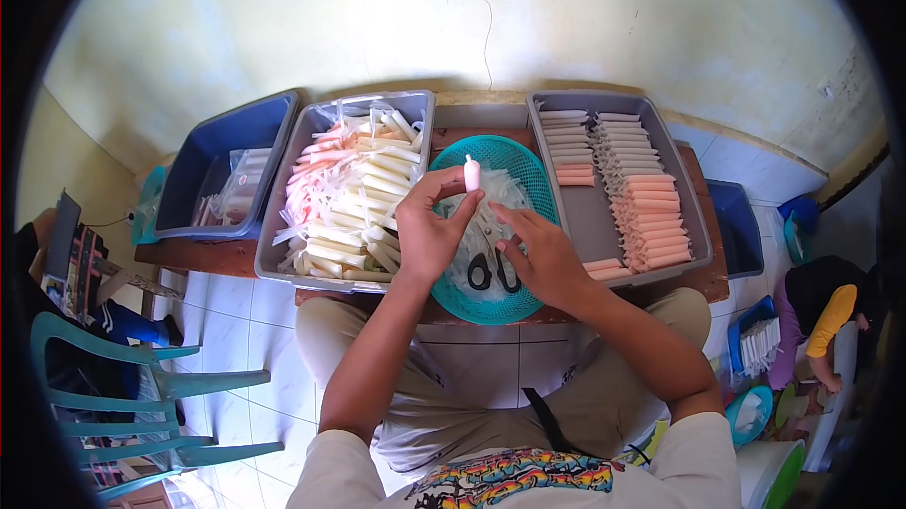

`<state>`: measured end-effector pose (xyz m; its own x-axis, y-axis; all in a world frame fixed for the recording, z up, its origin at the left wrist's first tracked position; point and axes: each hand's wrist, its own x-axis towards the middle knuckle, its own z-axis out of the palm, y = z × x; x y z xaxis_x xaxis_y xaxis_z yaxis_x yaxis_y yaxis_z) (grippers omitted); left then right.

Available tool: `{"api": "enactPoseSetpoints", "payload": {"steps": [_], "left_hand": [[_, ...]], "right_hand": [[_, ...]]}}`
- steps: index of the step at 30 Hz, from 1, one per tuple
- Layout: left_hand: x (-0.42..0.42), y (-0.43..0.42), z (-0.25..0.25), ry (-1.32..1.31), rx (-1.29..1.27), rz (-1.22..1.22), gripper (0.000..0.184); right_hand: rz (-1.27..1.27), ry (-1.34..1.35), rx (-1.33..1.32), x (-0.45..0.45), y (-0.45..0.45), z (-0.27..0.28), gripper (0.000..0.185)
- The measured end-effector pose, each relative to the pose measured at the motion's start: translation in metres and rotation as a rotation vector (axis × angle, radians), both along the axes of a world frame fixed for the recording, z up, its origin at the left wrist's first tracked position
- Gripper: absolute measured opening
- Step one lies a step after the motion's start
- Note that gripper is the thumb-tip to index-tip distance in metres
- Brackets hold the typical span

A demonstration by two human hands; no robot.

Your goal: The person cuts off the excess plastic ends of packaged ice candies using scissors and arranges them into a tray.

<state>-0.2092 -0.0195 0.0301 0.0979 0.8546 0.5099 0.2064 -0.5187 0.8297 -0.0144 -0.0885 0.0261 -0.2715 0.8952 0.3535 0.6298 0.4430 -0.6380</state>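
My left hand [432,229] is raised over the teal basket [444,299], pinching a small pink tube [472,174] upright between thumb and fingers. Just right of it, my right hand [543,259] has its fingers apart, above the same basket. Black-handled scissors [481,273] lie in the basket on clear plastic scraps [507,190], partly behind my right hand. On the left, a grey tray [429,113] holds a loose heap of pale and pink filled tubes [382,179]. The grey tray [578,226] on the right holds neat rows of white and orange tubes [656,207].
A blue bin [179,179] with packets stands at the far left, and another blue bin [736,226] at the right. Behind the table is a wall. A green plastic chair [160,386] stands lower left. Other people are at both sides, one in yellow sleeves [832,318].
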Motion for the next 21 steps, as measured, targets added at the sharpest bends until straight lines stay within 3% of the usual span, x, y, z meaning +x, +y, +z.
{"api": "enactPoseSetpoints", "payload": {"steps": [2,6,8,11,21], "left_hand": [[0.005,-0.002,0.001,-0.176,-0.213,-0.103,0.030],[0.016,-0.001,-0.008,-0.190,-0.152,-0.197,0.028],[0.025,-0.005,-0.011,-0.348,-0.299,-0.294,0.027],[0.037,-0.011,-0.010,-0.404,-0.316,-0.376,0.025],[0.075,-0.007,0.006,-0.246,-0.221,-0.332,0.027]], "right_hand": [[-0.044,0.103,-0.040,0.004,-0.002,0.009,0.052],[-0.082,0.095,0.026,0.013,-0.002,0.020,0.043],[-0.128,0.052,0.106,0.019,-0.001,0.021,0.038],[-0.202,0.051,0.024,0.029,-0.002,0.029,0.032],[-0.270,-0.038,0.138,0.092,0.001,0.041,0.020]]}}
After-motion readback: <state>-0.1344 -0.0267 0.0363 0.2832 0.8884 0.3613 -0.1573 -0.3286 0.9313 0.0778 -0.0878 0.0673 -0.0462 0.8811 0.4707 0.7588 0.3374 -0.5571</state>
